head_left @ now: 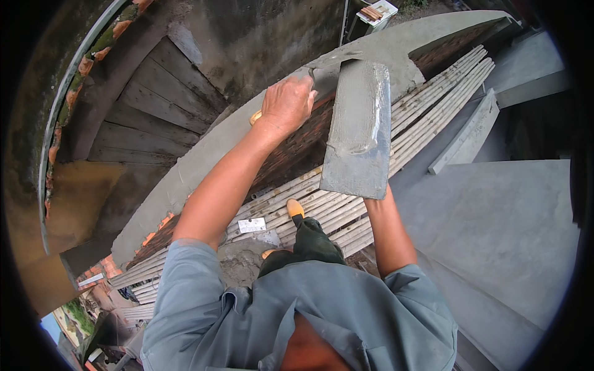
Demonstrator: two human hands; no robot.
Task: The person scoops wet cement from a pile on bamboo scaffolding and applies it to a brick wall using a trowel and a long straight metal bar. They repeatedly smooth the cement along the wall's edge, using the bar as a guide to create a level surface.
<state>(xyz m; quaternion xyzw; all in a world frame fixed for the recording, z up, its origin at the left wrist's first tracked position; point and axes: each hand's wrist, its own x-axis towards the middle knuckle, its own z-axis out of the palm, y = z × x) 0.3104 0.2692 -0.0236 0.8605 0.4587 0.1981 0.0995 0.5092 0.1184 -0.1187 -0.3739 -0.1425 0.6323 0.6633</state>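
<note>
My left hand (288,102) is closed around the wooden handle of a trowel (255,117), whose butt end sticks out behind the fist. Its mortar-smeared blade lies over the top of a curved wall (204,145), near the far edge of a hawk. This grey rectangular hawk (356,139) carries a layer of wet mortar (362,105). My right forearm (391,232) runs up beneath the hawk, and the board hides the hand that supports it from below. Grey mortar coats the wall's top, while bare brick (291,139) shows on its near side.
I stand on a scaffold of bamboo poles (414,130), with a white card (252,225) and a mortar heap (241,256) near my feet. Curved steps (158,99) lie beyond the wall. A concrete slab (495,229) and a beam (467,133) are at the right.
</note>
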